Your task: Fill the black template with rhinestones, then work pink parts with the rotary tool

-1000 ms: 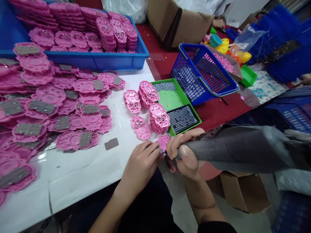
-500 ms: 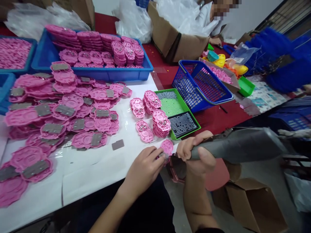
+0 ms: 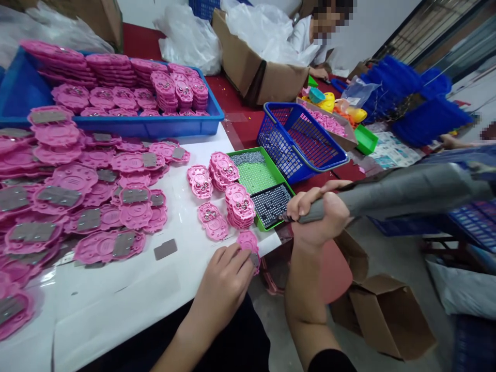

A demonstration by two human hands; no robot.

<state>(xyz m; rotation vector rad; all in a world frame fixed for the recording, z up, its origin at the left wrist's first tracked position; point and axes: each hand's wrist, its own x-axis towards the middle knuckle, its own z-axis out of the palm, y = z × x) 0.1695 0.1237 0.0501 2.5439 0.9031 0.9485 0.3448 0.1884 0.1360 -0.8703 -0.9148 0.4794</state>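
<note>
My right hand (image 3: 320, 214) is wrapped round a long grey power screwdriver (image 3: 403, 190). Its tip points left, over the near edge of a black screw plate (image 3: 267, 205) filled with small screws; whether it touches one I cannot tell. That plate sits in a green tray (image 3: 279, 171). At the table edge, the fingers of my left hand (image 3: 225, 276) hold down a pink plastic casing (image 3: 247, 239) with a grey metal plate on it, partly hidden by the fingers. A loose grey metal plate (image 3: 165, 249) lies to the left. Stacked pink casings (image 3: 239, 205) with shiny screws stand behind my left hand.
Many pink casings with metal plates (image 3: 91, 219) cover the table's left. Behind them is a blue bin (image 3: 182, 126) of stacked casings. A blue basket (image 3: 302, 165) stands beyond the green tray. Cardboard boxes (image 3: 391, 315) lie on the floor; a person (image 3: 306, 36) sits across the table.
The screwdriver tip has moved from the casing up to the black screw plate. My left hand stays on the casing. The view has shifted to the right.
</note>
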